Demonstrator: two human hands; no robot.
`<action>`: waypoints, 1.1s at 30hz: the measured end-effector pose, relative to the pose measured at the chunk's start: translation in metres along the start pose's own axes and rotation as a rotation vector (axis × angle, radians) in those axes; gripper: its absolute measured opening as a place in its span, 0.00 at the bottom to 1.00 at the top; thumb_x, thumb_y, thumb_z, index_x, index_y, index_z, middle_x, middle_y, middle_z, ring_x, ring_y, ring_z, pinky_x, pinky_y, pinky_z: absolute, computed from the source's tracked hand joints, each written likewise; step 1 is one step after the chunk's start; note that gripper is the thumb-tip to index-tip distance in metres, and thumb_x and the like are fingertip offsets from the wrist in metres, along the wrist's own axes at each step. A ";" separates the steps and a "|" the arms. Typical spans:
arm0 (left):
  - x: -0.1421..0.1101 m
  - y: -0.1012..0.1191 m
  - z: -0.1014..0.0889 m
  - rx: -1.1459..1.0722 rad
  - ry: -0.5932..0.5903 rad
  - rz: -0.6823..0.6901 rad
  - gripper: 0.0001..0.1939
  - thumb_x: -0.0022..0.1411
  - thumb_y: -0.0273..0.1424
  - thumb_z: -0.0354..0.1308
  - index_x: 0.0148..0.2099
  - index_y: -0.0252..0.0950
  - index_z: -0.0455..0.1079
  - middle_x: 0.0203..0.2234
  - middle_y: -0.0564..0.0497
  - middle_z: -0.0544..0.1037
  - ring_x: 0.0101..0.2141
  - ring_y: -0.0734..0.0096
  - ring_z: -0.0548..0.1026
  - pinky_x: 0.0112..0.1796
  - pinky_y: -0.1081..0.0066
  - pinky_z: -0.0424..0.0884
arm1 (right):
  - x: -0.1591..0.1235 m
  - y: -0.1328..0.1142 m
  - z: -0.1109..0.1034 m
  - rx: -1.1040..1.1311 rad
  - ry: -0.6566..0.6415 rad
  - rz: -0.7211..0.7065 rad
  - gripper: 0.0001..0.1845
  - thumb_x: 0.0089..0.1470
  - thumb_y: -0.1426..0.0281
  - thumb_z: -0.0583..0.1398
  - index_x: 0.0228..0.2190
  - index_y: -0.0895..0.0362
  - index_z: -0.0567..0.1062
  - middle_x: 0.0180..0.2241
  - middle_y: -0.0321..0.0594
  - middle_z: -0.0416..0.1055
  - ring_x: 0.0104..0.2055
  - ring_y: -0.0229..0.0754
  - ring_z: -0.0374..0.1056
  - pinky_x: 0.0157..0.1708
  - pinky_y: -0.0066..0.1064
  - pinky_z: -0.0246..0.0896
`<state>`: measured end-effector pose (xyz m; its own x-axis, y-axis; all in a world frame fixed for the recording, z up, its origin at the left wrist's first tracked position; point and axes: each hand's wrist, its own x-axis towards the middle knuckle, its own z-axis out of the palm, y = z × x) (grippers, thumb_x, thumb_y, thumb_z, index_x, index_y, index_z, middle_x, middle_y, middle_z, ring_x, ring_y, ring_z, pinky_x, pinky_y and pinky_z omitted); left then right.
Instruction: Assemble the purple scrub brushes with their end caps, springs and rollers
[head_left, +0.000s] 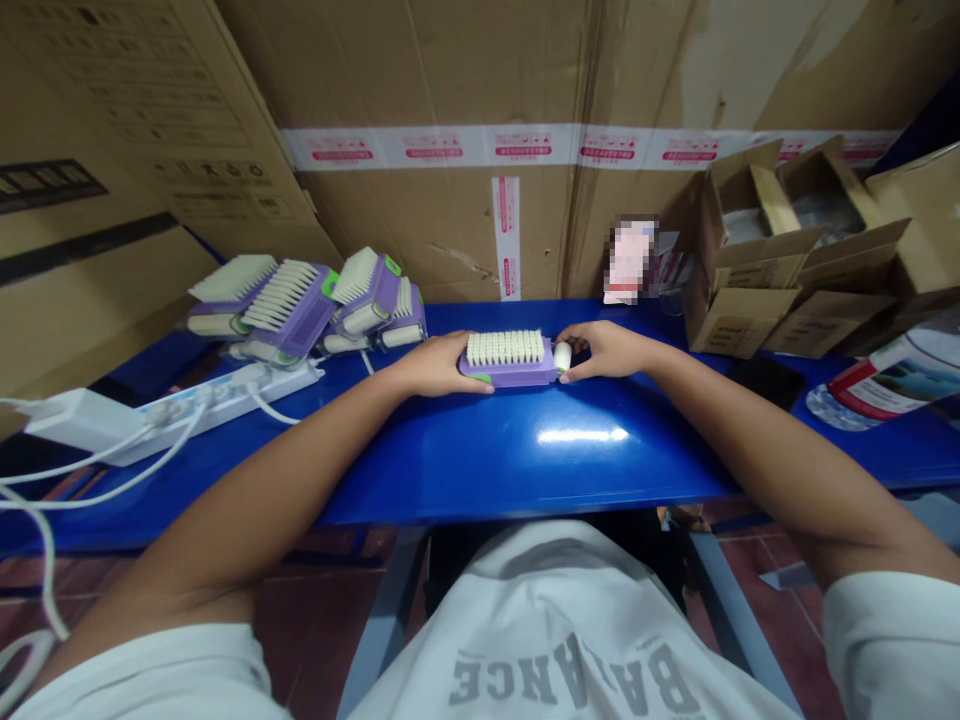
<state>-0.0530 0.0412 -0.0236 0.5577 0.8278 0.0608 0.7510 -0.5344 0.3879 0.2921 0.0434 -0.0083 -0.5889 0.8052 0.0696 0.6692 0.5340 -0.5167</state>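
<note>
A purple brush (510,376) with rows of cream bristles facing up lies on the blue table, green bits at its ends. My left hand (444,364) is closed around its left end. At the other end, a small white roller (562,357) sits against the purple body. Thumb and fingers of my right hand (596,350) pinch this roller end; part of the grip is hidden. Several similar purple brushes (304,300) are heaped at the back left, some showing rollers below their bristles.
A white power strip (217,405) with plugs and cables lies along the left of the blue table (450,470). Small open cardboard boxes (750,310) and a plastic bottle (892,375) stand at the right. Tall cardboard (420,230) walls the back, with a blurred pink item (630,260) against it.
</note>
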 end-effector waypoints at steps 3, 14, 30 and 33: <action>0.000 0.000 0.000 0.007 0.002 -0.005 0.50 0.51 0.61 0.71 0.69 0.40 0.70 0.65 0.38 0.77 0.64 0.39 0.77 0.64 0.51 0.72 | 0.000 0.000 0.000 -0.017 0.005 -0.001 0.35 0.43 0.52 0.77 0.50 0.57 0.84 0.42 0.45 0.84 0.43 0.52 0.78 0.48 0.42 0.72; 0.000 0.001 0.000 0.021 -0.004 -0.014 0.52 0.51 0.60 0.71 0.70 0.38 0.69 0.66 0.37 0.76 0.64 0.39 0.76 0.65 0.50 0.71 | -0.002 -0.007 0.001 -0.068 0.012 -0.005 0.31 0.46 0.56 0.76 0.49 0.59 0.82 0.42 0.46 0.83 0.42 0.51 0.79 0.46 0.40 0.73; -0.001 0.001 0.000 0.023 0.000 -0.011 0.51 0.51 0.60 0.72 0.70 0.38 0.69 0.65 0.38 0.77 0.64 0.39 0.77 0.64 0.51 0.72 | -0.003 -0.014 0.004 -0.125 0.023 0.026 0.35 0.47 0.60 0.75 0.54 0.61 0.79 0.42 0.47 0.85 0.43 0.53 0.81 0.46 0.40 0.75; -0.001 0.001 0.000 0.030 0.011 -0.014 0.50 0.52 0.60 0.72 0.70 0.41 0.70 0.64 0.40 0.78 0.63 0.40 0.77 0.63 0.51 0.73 | -0.003 -0.014 0.004 -0.123 0.028 0.024 0.35 0.47 0.60 0.76 0.54 0.60 0.79 0.43 0.47 0.85 0.43 0.53 0.82 0.46 0.40 0.75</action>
<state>-0.0529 0.0397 -0.0233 0.5430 0.8372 0.0654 0.7693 -0.5271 0.3611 0.2824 0.0322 -0.0050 -0.5602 0.8242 0.0830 0.7344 0.5406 -0.4104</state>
